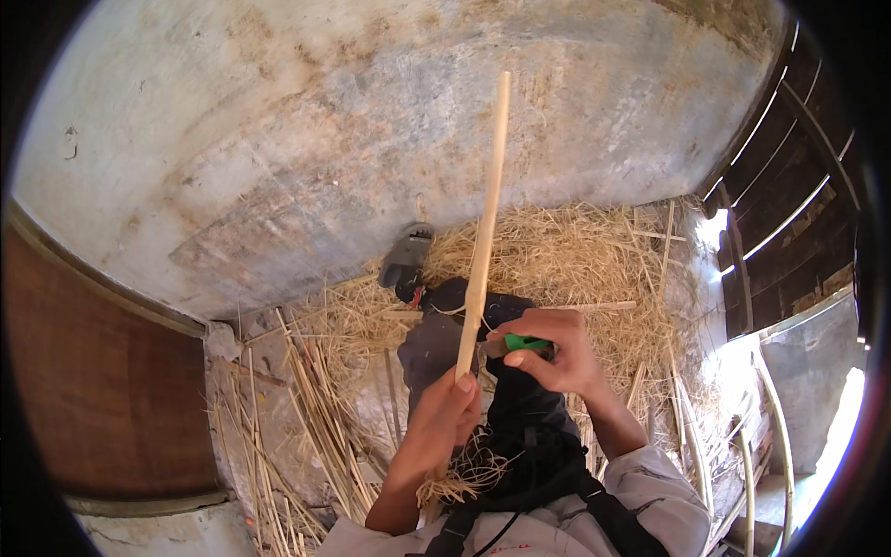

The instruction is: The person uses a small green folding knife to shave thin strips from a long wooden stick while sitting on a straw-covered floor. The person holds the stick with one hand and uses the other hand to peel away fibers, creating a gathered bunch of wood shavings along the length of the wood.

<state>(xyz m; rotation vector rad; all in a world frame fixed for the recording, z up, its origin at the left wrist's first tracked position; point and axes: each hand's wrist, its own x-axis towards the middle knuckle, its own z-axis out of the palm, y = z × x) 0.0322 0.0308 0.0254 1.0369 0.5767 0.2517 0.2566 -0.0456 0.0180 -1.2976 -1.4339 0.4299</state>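
My left hand (444,413) is closed around the lower end of a long pale stick (489,204), which stands tilted up in front of me with its bark off. My right hand (555,351) grips a green-handled knife (525,343). Its short blade is at the right side of the stick, just above my left fist; whether it touches cannot be told. Thin curled shavings (469,473) lie in my lap below my left hand.
Straw-like shavings (575,251) cover the floor ahead. Thin peeled sticks (320,418) lie at the left, and longer poles (775,427) lean at the right. A stained wall (371,130) rises in front, with a brown wooden panel (102,371) at the left.
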